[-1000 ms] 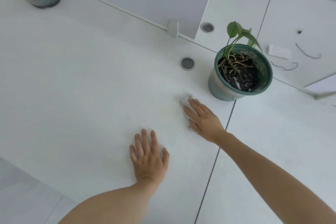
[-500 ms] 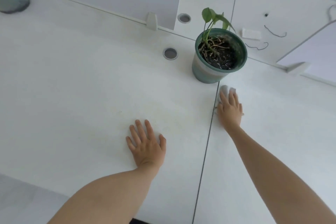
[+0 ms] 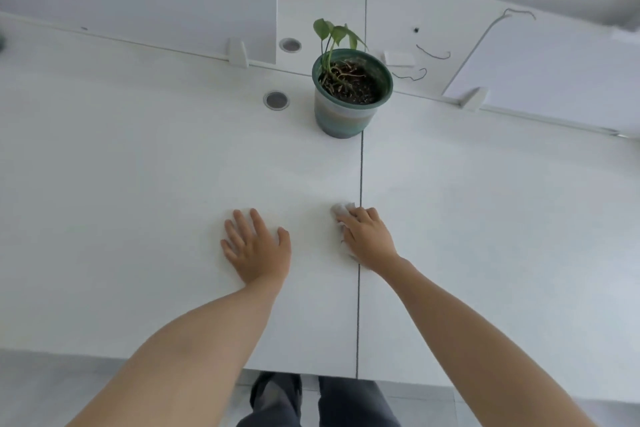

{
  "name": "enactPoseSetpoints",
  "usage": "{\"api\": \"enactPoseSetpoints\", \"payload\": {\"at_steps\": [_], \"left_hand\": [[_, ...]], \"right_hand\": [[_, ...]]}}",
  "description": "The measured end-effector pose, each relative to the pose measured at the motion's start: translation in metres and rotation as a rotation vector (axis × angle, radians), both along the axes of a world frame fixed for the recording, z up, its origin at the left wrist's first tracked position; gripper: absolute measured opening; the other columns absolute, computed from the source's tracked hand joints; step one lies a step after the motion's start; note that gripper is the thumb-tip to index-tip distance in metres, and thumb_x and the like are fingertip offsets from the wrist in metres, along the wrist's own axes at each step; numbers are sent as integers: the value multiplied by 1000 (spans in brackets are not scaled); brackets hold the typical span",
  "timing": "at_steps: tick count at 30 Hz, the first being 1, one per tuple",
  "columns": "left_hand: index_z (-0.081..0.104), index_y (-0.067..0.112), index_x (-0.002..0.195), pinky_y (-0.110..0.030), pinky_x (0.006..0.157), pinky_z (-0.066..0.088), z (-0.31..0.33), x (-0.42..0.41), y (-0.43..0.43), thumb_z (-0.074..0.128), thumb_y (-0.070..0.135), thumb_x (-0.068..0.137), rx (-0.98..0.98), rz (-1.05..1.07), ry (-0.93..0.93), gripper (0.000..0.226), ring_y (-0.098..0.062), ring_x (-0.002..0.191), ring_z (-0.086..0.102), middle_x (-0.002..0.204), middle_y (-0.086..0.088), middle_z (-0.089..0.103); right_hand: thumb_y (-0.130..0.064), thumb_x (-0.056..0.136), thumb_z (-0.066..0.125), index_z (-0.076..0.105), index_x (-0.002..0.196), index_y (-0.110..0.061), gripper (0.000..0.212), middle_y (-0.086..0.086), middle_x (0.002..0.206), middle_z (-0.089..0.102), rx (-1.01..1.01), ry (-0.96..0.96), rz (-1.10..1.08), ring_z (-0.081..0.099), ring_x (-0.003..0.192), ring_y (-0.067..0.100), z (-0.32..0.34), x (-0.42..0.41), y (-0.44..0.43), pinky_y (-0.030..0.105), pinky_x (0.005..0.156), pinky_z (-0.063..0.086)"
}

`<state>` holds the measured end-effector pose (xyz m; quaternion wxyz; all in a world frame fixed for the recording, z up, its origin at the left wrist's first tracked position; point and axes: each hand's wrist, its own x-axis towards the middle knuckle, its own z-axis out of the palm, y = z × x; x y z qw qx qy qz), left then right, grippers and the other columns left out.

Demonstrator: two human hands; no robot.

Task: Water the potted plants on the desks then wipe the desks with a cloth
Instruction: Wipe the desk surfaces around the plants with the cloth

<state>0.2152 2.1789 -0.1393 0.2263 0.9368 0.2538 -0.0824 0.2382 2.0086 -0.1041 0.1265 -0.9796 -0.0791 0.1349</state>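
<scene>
A green potted plant [image 3: 350, 99] stands at the back of the white desk [image 3: 138, 184], right at the seam between two desktops. My right hand [image 3: 367, 237] presses a small white cloth [image 3: 341, 211] flat on the desk beside the seam, well in front of the pot; only the cloth's edge shows past my fingers. My left hand [image 3: 254, 244] lies flat on the desk with fingers spread, holding nothing, a hand's width left of the right one.
White divider panels [image 3: 156, 3] rise behind the desk, left and right [image 3: 554, 80]. Two round cable grommets [image 3: 276, 100] sit left of the pot. A small white block [image 3: 399, 57] and loose dark wires [image 3: 433, 54] lie on the far desk. The desk's front edge [image 3: 173, 362] is near my legs.
My right hand has slid the cloth back toward me, from just beside the pot to the desk's middle by the seam. The left hand stays planted. The view has tilted down.
</scene>
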Motion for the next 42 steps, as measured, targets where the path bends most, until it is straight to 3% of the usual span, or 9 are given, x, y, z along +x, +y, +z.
{"api": "enactPoseSetpoints", "payload": {"at_steps": [4, 7, 10, 13, 17, 20, 25, 36, 42], "left_hand": [[28, 17, 144, -42, 114, 6, 3, -2, 4, 44, 32, 89, -45, 35, -41, 59, -25, 145, 7, 158, -6, 12], [32, 18, 142, -39, 115, 4, 10, -1, 7, 44, 30, 89, -138, 80, -54, 56, -21, 145, 5, 157, -2, 14], [41, 16, 137, -37, 114, 11, 21, 3, 19, 46, 29, 88, -408, 201, -121, 51, -19, 144, 13, 154, -1, 25], [51, 10, 129, -28, 103, 29, 39, -20, 31, 50, 24, 89, -743, 249, -281, 43, -23, 132, 38, 141, -8, 45], [60, 8, 113, -24, 88, 36, 62, -95, 27, 52, 23, 88, -817, 229, -377, 29, -18, 108, 53, 115, -6, 61], [62, 14, 95, -22, 77, 42, 65, -156, 10, 51, 29, 84, -836, 306, -386, 21, -19, 91, 59, 91, 1, 66], [61, 17, 83, -22, 71, 44, 44, -240, -14, 42, 13, 96, -828, 480, -255, 24, -20, 83, 60, 88, -6, 66], [60, 2, 95, -34, 76, 42, 27, -408, 13, 43, 11, 94, -739, 1150, -263, 20, -29, 81, 59, 89, -14, 64], [62, 4, 95, -27, 70, 45, 32, -422, 76, 44, 13, 93, -773, 1076, -322, 19, -27, 83, 61, 89, -13, 66]], "right_hand": [[-15, 94, 34, 47, 130, -19, 38, 10, 124, 51, 24, 78, -4, 41, 113, 29, 10, -28, -5, 35, 81, 41], [-13, 91, 34, 61, 104, -12, 30, 13, 108, 55, 225, 165, -177, 48, 103, 29, 22, -42, -12, 31, 77, 40], [-11, 86, 38, 57, 75, -22, 25, 6, 93, 53, 389, 134, -331, 50, 86, 22, 36, -59, -23, 24, 62, 36], [-11, 88, 40, 63, 99, -15, 26, 5, 97, 61, 594, 82, -455, 56, 92, 22, 48, -81, -37, 29, 78, 43], [-14, 90, 43, 56, 114, -19, 27, -2, 97, 59, 757, 67, -526, 54, 93, 18, 56, -109, -51, 26, 80, 38], [-17, 89, 49, 51, 122, -21, 33, -3, 105, 58, 772, 119, -439, 54, 96, 17, 52, -132, -50, 26, 82, 38], [-21, 86, 55, 52, 123, -22, 37, -4, 106, 60, 678, 257, -108, 57, 97, 16, 35, -170, -25, 26, 85, 44], [-24, 89, 52, 47, 129, -18, 41, 7, 128, 58, 444, 456, 272, 58, 110, 23, -3, -248, 46, 26, 85, 41], [-25, 90, 49, 48, 127, -16, 38, 5, 126, 59, 403, 406, 361, 56, 111, 23, -3, -276, 124, 25, 81, 39]]}}
